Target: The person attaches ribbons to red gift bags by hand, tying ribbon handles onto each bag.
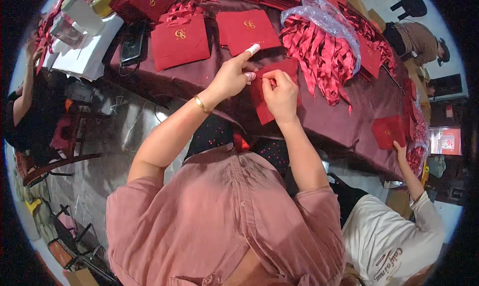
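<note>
In front of me a red pouch or paper bag (265,108) lies tilted at the table's near edge, partly covered by my hands. My right hand (280,94) is closed in a pinch on what looks like a thin red ribbon above it. Close beside its fingertips is my left hand (230,77), the index finger stretched out with a white wrap on its tip. The thumb, with a pale wrap, and the curled fingers are drawn together; what they hold is hidden. Beyond my hands lie flat red bags (249,29) with gold marks.
A heap of red ribbons (319,56) in clear plastic lies right of my hands. Another red bag (180,40) and a dark phone (132,46) are to the left. At right, a co-worker's hand (400,151) holds a red bag (388,131). Another person sits at far left.
</note>
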`<state>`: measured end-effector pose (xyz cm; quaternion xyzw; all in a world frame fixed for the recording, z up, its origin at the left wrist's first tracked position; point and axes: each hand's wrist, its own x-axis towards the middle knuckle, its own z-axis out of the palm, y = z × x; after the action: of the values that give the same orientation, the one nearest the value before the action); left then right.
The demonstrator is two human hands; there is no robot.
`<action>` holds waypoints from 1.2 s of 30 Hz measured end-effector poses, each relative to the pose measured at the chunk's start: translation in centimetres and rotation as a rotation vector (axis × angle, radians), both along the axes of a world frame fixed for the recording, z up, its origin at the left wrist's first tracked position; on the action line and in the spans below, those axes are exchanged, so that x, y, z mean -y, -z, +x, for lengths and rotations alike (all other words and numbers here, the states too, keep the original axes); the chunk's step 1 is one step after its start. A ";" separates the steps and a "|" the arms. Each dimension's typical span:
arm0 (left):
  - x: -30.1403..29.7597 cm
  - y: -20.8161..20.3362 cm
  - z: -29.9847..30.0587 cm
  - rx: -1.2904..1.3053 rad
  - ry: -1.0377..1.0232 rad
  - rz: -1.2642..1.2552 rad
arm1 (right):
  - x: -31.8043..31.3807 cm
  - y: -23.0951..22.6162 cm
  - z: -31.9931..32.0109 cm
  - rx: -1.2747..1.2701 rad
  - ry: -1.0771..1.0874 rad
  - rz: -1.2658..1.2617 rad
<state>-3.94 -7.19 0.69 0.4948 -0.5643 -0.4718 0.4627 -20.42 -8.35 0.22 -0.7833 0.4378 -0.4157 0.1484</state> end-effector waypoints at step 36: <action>-0.5 1.7 0.3 -0.240 0.032 0.140 | 0.1 0.6 -0.6 -0.002 -0.016 0.246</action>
<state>-3.68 -6.71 -1.00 0.4570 -0.4782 -0.5732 0.4836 -20.98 -8.42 -0.36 -0.7629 0.4794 -0.3572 0.2462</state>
